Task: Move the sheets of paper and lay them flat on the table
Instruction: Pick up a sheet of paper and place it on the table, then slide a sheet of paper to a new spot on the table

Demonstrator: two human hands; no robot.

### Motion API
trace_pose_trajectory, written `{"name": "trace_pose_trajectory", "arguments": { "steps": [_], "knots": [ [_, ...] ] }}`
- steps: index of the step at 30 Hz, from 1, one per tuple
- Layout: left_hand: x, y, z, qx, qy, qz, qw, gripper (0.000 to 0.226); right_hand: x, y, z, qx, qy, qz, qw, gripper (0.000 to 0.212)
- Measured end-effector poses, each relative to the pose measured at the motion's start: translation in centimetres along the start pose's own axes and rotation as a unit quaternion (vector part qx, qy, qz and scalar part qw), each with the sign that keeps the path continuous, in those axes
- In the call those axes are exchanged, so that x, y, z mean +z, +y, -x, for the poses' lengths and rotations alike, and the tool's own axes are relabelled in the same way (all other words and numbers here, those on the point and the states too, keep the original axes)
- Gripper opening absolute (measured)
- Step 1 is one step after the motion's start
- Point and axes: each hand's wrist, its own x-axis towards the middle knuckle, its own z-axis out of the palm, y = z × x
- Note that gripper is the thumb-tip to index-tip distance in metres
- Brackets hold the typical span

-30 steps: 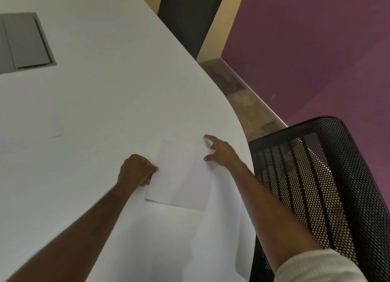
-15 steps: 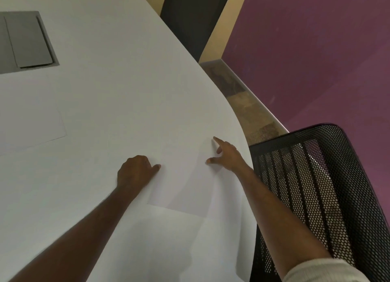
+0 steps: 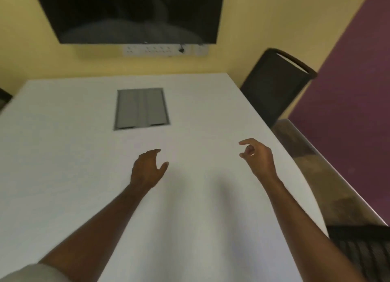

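Over smooth white table (image 3: pixel 63 176), left hand (image 3: pixel 147 170) and right hand (image 3: pixel 258 157) empty, fingers loosely curled apart

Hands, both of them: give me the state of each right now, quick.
Left hand: open, fingers loosely curled, holding nothing, above the table.
Right hand: open, fingers curled, holding nothing.

A plain white tabletop (image 3: pixel 63 176) carries a grey hatch (image 3: pixel 141 108) at 12 o'clock, beneath a black screen (image 3: pixel 135 13) on a yellow wall (image 3: pixel 263 18), with a purple wall (image 3: pixel 348 113) at 3 o'clock and a black chair (image 3: pixel 274 87).
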Motion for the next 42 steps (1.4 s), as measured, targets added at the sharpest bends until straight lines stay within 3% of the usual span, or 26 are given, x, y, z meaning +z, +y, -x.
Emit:
{"name": "trace_pose_trajectory", "arguments": {
  "steps": [4,8,12,15,19,23,29,33,38,42],
  "knots": [
    [-2.6,-5.8,-4.7,0.017,-0.023,-0.108,0.994,0.074,5.8,-7.0,-4.2,-0.046,-0.030,-0.026,0.998,0.032],
    [-0.9,-11.1,-8.6,-0.001,-0.052,-0.166,0.985,0.087,14.8,-9.7,-8.0,-0.082,-0.073,-0.010,0.994,0.030],
    [2.8,-15.1,-10.3,-0.008,-0.067,-0.167,0.984,0.123,24.3,-9.5,-10.9,-0.131,-0.153,0.061,0.978,0.039],
    [6.0,-18.3,-11.1,-0.026,-0.078,-0.181,0.980,0.125,30.9,-8.3,-13.3,-0.144,-0.206,0.136,0.958,0.050],
    [8.7,-21.7,-11.2,-0.034,-0.079,-0.173,0.981,0.123,36.7,-6.3,-16.0,-0.132,-0.212,0.165,0.954,0.053],
    [9.9,-23.4,-10.8,-0.007,-0.071,-0.180,0.981,0.111,39.8,-4.6,-17.4,-0.109,-0.184,0.176,0.961,0.058],
    [10.8,-23.9,-11.0,-0.012,-0.062,-0.198,0.978,0.098,42.2,-3.8,-18.4,-0.166,-0.140,0.289,0.933,0.066],
    [11.1,-24.4,-11.0,-0.002,-0.051,-0.201,0.978,0.094,42.2,-4.0,-18.4,-0.169,-0.141,0.289,0.932,0.061],
    [11.3,-24.5,-10.9,0.003,-0.046,-0.199,0.979,0.093,41.2,-5.1,-17.9,-0.170,-0.132,0.195,0.957,0.044],
    [10.7,-24.3,-10.8,0.002,-0.046,-0.184,0.982,0.097,39.9,-7.9,-15.8,-0.131,-0.119,0.006,0.984,0.042]
  ]
}}
